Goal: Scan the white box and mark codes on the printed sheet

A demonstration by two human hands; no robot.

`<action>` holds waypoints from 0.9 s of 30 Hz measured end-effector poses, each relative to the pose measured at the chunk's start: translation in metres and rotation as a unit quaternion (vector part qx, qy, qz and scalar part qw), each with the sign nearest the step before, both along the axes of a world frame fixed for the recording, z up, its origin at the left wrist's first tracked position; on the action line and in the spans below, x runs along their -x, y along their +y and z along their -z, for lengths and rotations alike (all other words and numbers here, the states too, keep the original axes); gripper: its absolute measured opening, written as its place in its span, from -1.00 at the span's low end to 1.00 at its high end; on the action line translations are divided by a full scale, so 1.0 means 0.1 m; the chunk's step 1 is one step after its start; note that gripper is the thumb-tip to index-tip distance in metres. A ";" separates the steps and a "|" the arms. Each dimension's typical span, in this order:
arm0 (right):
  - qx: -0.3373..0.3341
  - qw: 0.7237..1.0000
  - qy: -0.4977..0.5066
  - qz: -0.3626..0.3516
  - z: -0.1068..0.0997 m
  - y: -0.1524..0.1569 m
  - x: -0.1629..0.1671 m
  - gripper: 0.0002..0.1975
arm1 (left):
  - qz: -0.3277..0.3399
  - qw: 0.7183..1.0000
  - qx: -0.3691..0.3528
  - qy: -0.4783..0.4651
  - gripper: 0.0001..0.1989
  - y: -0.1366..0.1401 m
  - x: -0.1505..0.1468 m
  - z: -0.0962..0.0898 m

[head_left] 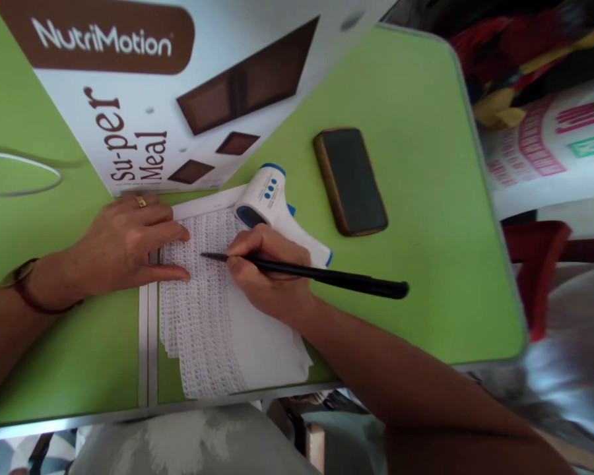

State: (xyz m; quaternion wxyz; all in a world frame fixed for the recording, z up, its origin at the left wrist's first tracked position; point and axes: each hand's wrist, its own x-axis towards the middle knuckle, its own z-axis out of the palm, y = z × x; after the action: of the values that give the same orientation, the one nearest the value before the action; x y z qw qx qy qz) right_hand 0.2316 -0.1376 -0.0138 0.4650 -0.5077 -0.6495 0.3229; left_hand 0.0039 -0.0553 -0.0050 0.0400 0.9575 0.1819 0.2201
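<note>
My right hand grips a black pen; the pen's tip points down and left at the written rows of a paper sheet. Dense small handwriting covers the sheet's left part, while its right part is blank. More sheets show beneath its left edge. My left hand rests at the upper left of the papers, thumb and index finger apart on the page, the other fingers partly curled. Just above my right hand lies a white and blue infrared thermometer, partly covering the papers' top.
A large white NutriMotion box stands at the back left of the green table. Right of the thermometer lies a phone in a brown case. A white cable curls at left. Beyond the right edge are a printed sack and a red chair.
</note>
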 end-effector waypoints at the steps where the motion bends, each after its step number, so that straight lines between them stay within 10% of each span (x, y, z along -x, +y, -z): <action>1: -0.004 1.000 0.003 0.003 0.00 0.00 0.00 -0.86 | -0.001 1.000 0.002 0.003 -0.47 0.00 0.00 0.00; 27: 0.017 0.999 0.006 -0.040 0.00 -0.01 0.02 -0.89 | -0.012 0.999 0.018 0.030 -0.44 0.01 0.02 0.03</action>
State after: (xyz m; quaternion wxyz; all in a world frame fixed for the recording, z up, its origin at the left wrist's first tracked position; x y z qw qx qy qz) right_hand 0.2298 -0.1387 -0.0140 0.4473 -0.4869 -0.6608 0.3552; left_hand 0.0022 -0.0547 -0.0076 0.0486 0.9605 0.1988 0.1886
